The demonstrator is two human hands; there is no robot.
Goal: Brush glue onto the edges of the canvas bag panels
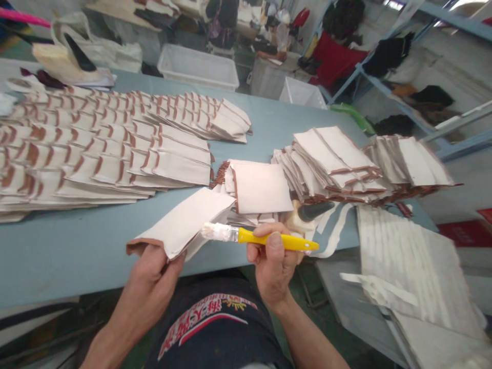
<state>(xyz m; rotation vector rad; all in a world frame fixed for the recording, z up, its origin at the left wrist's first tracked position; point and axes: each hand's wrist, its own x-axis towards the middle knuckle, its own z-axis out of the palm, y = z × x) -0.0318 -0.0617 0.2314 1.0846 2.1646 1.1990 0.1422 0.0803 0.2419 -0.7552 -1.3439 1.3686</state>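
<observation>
My left hand (156, 274) grips a folded cream fabric piece (188, 218) with a brown edge, its fingers partly tucked under the near end. In my right hand (274, 261) is a paintbrush with a yellow handle (249, 236), lying level and pointing left. White paste coats its bristles (212, 231), which are close to the right side of the held piece; whether they touch I cannot tell. Just behind the brush sits a small pile of similar pieces (263, 187). A pale block with a dark cone-shaped part (315, 210) lies beyond my right hand.
Long overlapping rows of brown-edged pieces (88, 154) cover the table's left side. Stacks (334, 154) stand at the right. White plastic bins (198, 66) are behind the blue table (77, 256). A ribbed pale sheet (415, 266) and white strips (338, 230) lie to the right.
</observation>
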